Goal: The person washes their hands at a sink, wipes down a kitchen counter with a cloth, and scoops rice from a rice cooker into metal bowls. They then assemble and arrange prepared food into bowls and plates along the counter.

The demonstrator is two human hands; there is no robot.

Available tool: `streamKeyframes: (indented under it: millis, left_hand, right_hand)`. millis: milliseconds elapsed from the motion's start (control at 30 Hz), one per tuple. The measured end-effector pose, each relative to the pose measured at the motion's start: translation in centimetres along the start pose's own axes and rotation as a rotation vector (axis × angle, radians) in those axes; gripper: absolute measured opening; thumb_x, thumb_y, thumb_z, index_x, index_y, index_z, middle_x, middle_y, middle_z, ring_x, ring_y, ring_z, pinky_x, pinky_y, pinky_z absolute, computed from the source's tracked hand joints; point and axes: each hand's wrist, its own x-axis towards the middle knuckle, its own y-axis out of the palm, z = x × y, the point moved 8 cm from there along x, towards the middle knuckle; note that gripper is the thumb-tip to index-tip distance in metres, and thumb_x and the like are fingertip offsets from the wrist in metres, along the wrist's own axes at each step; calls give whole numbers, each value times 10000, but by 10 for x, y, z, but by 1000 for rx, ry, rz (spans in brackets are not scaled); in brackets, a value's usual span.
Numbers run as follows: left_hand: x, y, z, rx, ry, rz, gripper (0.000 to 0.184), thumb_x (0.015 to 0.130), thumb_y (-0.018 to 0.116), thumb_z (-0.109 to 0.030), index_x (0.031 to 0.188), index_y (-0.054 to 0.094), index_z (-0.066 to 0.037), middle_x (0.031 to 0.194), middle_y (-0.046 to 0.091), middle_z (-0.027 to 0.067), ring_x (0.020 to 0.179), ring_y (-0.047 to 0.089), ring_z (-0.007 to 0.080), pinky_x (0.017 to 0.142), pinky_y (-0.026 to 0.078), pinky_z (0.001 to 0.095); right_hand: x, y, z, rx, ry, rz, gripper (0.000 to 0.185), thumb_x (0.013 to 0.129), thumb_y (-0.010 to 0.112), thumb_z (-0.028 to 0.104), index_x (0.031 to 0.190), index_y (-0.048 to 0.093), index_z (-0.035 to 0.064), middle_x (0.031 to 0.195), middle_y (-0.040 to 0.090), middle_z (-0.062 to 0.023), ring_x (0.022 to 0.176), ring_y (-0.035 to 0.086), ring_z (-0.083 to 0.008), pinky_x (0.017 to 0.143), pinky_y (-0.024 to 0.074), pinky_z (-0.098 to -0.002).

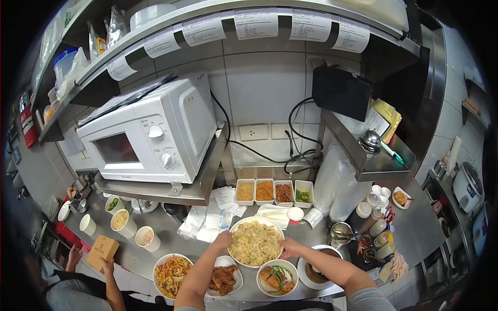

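Both my hands grip a large white bowl heaped with fried rice, one at each side of the rim. My left hand is closed on its left edge, and my right hand on its right. Below the bowl sit a plate of browned fried chicken and a bowl of fried pieces topped with green strips. A bowl of stir-fried noodles stands left of my left forearm. Partly behind my right forearm is a white plate with a dark round dish on it.
A co-worker's hand at the left holds a cardboard box. Paper cups stand nearby. A microwave overhangs the steel counter. Behind the rice are topping tubs; sauce bottles are at the right.
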Motion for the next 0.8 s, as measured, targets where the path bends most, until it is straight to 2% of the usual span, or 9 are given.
streamKeyframes:
  millis: [100, 200, 267, 400, 433, 533, 633, 733, 800]
  left_hand:
    - [23, 3, 15, 161, 130, -117, 409, 925, 321, -273, 981, 528, 76, 996, 565, 270, 820, 599, 395, 631, 539, 439]
    - [-19, -22, -26, -73, -26, -98, 398, 920, 312, -263, 959, 545, 58, 963, 572, 276, 866, 568, 417, 751, 486, 457]
    - [-9, -32, -24, 4, 73, -181, 388, 917, 316, -258, 951, 553, 48, 952, 573, 278, 895, 547, 425, 808, 442, 458]
    - [-29, -60, -51, 75, 241, -328, 376, 914, 328, -252, 953, 556, 44, 956, 571, 279, 915, 537, 426, 833, 418, 457]
    - [-41, -66, -63, 25, 242, -337, 376, 917, 331, -252, 947, 556, 49, 966, 564, 284, 932, 528, 427, 835, 412, 455]
    - [-64, -70, -91, -52, 252, -338, 384, 922, 334, -258, 973, 552, 54, 963, 574, 273, 941, 538, 417, 854, 399, 441]
    - [-88, -68, -126, -221, 331, -244, 426, 941, 316, -313, 1052, 534, 36, 958, 605, 219, 907, 590, 338, 802, 468, 421]
    - [-136, -52, -176, -513, 154, 173, 480, 951, 286, -382, 1151, 485, 7, 968, 613, 154, 866, 614, 240, 709, 535, 378]
    - [-146, -34, -194, -581, 237, 284, 506, 949, 275, -422, 1145, 492, -10, 1006, 602, 135, 846, 623, 202, 651, 545, 326]
  right_hand:
    - [2, -2, 11, -30, -66, -69, 348, 907, 360, 251, 1187, 370, 44, 930, 595, -197, 732, 642, -321, 632, 549, -448]
    - [-11, -3, 32, -26, -85, -115, 355, 892, 353, 235, 1190, 379, 43, 896, 606, -194, 688, 644, -315, 596, 553, -440]
    - [-21, -3, 45, -38, -125, -139, 384, 868, 340, 210, 1212, 390, 45, 869, 617, -196, 645, 646, -307, 576, 555, -424]
    - [-62, 7, 75, 49, -289, -70, 505, 908, 385, 425, 1280, 285, 98, 1088, 548, -159, 853, 623, -297, 641, 549, -439]
    - [-76, 12, 83, 94, -326, -64, 590, 889, 400, 509, 1310, 238, 129, 1205, 469, -123, 966, 580, -258, 703, 530, -479]
    - [-109, 16, 97, 370, -518, -65, 588, 893, 408, 497, 1322, 222, 141, 1220, 454, -107, 988, 567, -230, 748, 506, -508]
    - [-152, 6, 91, 503, -673, -178, 506, 927, 380, 425, 1296, 304, 88, 1213, 474, -109, 1037, 543, -210, 856, 471, -405]
    - [-201, -4, 73, 674, -766, -150, 451, 941, 380, 366, 1254, 385, 42, 1201, 497, -122, 1059, 533, -210, 897, 450, -338]
    - [-236, -17, 56, 740, -805, -243, 487, 926, 413, 378, 1252, 396, 18, 1194, 510, -132, 1047, 541, -225, 891, 453, -358]
